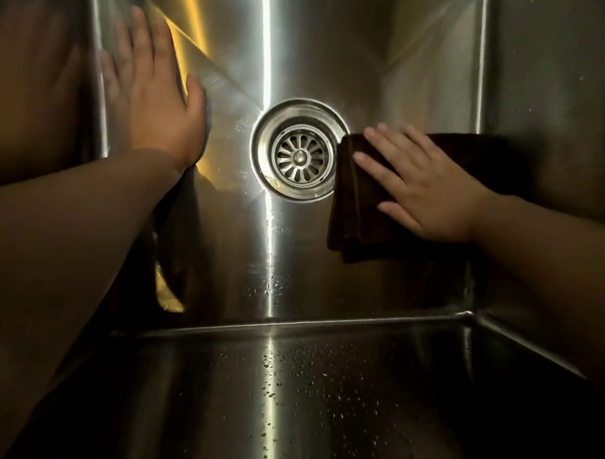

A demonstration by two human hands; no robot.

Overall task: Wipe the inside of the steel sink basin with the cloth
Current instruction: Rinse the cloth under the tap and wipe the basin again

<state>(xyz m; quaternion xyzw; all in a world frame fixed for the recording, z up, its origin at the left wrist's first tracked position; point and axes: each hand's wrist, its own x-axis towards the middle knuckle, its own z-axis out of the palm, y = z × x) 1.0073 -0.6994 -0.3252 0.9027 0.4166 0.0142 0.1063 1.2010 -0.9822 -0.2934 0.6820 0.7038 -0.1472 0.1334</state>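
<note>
Down inside the steel sink basin [317, 56], seen from above, the wiping step is judged to be under way; the floor of the basin is lit by bright streaks, and water droplets [282, 390] are scattered over the near wall and the near part of the floor, so that area is judged not yet wiped. Next in size, the dark cloth [357, 213] is laid folded on the basin floor, its left edge just beside the drain and its right part run up against the right wall; it is pressed flat under the right hand [422, 195], whose fingers [387, 140] are spread and extended, not curled round the fabric. The left hand [153, 91] is laid open and flat near the left wall, nothing being grasped; it is judged to serve as a brace. The round drain strainer [299, 150] is left uncovered at the centre. The next move is judged to call for steady downward pressure while the cloth is swept toward the droplets and round the drain rim. No brand, label or writing can be read anywhere.
</note>
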